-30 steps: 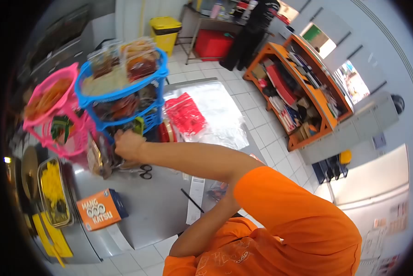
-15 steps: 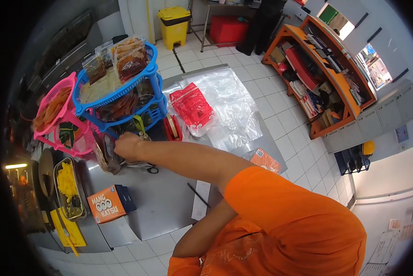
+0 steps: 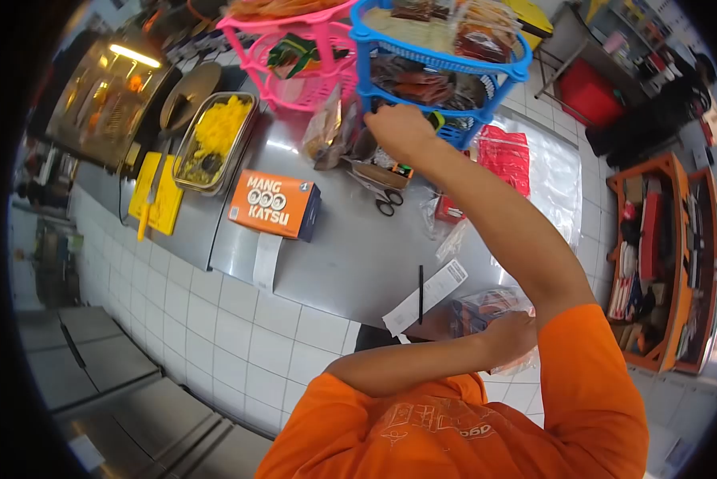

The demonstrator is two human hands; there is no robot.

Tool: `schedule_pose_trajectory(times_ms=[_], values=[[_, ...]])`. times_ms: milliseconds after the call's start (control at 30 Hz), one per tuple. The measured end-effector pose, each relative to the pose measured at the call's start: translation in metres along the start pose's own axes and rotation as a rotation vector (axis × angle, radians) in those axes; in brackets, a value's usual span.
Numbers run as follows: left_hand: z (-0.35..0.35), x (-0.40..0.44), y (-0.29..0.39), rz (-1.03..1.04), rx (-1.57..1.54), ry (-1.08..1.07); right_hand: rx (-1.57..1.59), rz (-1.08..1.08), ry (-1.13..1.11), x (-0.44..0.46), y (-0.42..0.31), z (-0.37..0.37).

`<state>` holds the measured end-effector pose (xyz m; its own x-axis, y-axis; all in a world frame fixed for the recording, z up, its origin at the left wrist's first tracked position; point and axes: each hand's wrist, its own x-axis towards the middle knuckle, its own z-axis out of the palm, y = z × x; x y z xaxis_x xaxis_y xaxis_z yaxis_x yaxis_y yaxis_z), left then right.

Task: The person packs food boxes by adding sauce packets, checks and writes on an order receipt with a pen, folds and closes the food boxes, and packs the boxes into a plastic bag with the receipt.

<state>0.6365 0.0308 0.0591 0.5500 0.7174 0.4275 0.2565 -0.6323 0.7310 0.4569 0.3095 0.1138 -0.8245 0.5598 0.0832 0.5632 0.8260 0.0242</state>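
My right hand (image 3: 402,130) reaches to the front of the stacked blue basket (image 3: 454,120), fingers curled beside its lower tier. What they hold, if anything, is hidden. Just below stands a small open box (image 3: 381,172) with mixed small items, and black-handled scissors (image 3: 389,202) lie in front of it. My left hand (image 3: 511,339) is closed on a clear plastic bag (image 3: 494,307) with a printed box inside, at the table's near right edge. Its fingertips are partly hidden. A paper slip (image 3: 427,297) with a black stick (image 3: 420,294) across it lies beside the bag.
An orange box marked "Mang Katsu" (image 3: 269,203) stands left on the steel table (image 3: 326,263). Beyond it are a glass tray with yellow food (image 3: 219,136), a yellow cutting board (image 3: 157,191) and pink baskets (image 3: 294,64). Red plastic bags (image 3: 504,160) lie right.
The view has swung left and down, so the baskets appear higher and farther right. My left hand and the bagged box have come into clear view; my right hand stays by the blue basket.
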Motion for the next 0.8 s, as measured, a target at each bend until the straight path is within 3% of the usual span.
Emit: schedule_pose_trajectory(times_ms=[67,167,233,367,433,500,633,800], values=[[0.011,-0.001,-0.005,0.044,0.055,-0.024,-0.017,-0.004,0.003,0.0,0.002,-0.013],[-0.001,0.005,0.002,-0.053,0.088,-0.285,-0.053,-0.025,0.003,0.002,0.001,-0.029],[-0.006,0.003,0.007,-0.035,0.136,-0.263,-0.086,-0.042,0.012,-0.004,0.005,-0.04],[-0.02,-0.004,0.019,-0.096,0.193,-0.259,0.04,-0.065,0.264,-0.053,0.022,-0.075],[-0.021,-0.012,0.022,-0.08,0.245,-0.125,0.175,-0.054,0.324,-0.109,0.026,-0.105],[-0.021,-0.02,0.027,-0.059,0.277,-0.065,0.389,0.026,0.295,-0.184,0.027,-0.125],[-0.026,-0.02,0.027,0.009,0.35,-0.112,0.718,0.491,0.046,-0.353,0.018,-0.128],[-0.03,-0.024,0.037,-0.137,0.266,-0.128,0.87,0.716,0.198,-0.481,-0.025,-0.091]])
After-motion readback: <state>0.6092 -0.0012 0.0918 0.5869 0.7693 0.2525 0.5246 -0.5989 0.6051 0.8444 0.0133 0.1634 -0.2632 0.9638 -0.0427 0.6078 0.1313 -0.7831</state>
